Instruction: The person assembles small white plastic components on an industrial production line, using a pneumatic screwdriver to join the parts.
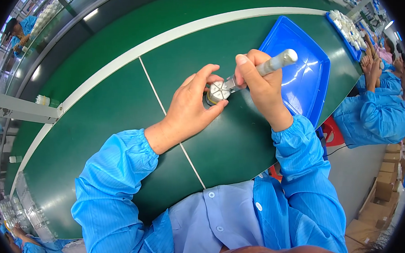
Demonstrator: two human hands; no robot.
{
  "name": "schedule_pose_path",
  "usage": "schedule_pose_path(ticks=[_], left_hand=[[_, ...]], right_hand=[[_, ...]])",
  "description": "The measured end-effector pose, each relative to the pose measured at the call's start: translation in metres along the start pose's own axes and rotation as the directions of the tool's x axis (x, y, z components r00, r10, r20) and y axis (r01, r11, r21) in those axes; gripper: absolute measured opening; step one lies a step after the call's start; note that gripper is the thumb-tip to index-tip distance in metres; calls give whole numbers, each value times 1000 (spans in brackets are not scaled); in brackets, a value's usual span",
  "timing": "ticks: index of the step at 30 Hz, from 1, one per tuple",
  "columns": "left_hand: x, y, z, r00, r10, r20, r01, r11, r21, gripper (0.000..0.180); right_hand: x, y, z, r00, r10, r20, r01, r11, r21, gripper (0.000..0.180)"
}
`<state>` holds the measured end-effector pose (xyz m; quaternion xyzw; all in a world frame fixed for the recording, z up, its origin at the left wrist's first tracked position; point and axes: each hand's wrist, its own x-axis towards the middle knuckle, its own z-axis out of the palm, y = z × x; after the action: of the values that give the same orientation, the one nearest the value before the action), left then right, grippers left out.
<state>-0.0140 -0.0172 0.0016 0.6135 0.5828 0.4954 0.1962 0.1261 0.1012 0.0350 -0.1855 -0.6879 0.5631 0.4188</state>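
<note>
My left hand (187,104) is curled around a small round part (218,92), its thumb and fingers pressing the sides. That part has a white top divided into wedge-shaped segments and a yellowish band low on its side. In my right hand (264,87) is a hand tool with a thick, grey wrapped handle (278,62) and a flat metal end (230,84). The handle points up to the right, and the metal end reaches the edge of the round part. Whether it sits inside the part or only touches it, I cannot tell.
A blue tray (303,58) lies right of my right hand. Another blue tray of white parts (346,29) stands farther right, near a co-worker in a blue smock (375,114). A pale rail (168,36) curves across the green table (116,109). Cardboard boxes (384,179) stand at lower right.
</note>
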Motion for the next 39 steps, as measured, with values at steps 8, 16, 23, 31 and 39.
schedule_pose_path(ticks=[8,16,23,31,39], left_hand=[[6,4,1,998,-40,40,25,950,311,75],[-2,-2,3,999,38,30,-37,999,-12,75],[1,-5,5,993,115,18,-115,993,34,67],[1,-1,2,1000,27,-16,-25,994,108,70],[1,-8,4,996,88,22,-87,996,-8,71]], right_hand=[[-3,6,2,999,-15,35,17,998,-53,33],[-1,-7,-7,999,21,-24,-19,997,70,34],[0,1,-5,999,27,31,-27,999,-25,33],[-3,0,-6,1000,5,-26,-4,999,39,33],[1,0,-6,1000,28,14,-28,999,-20,35]])
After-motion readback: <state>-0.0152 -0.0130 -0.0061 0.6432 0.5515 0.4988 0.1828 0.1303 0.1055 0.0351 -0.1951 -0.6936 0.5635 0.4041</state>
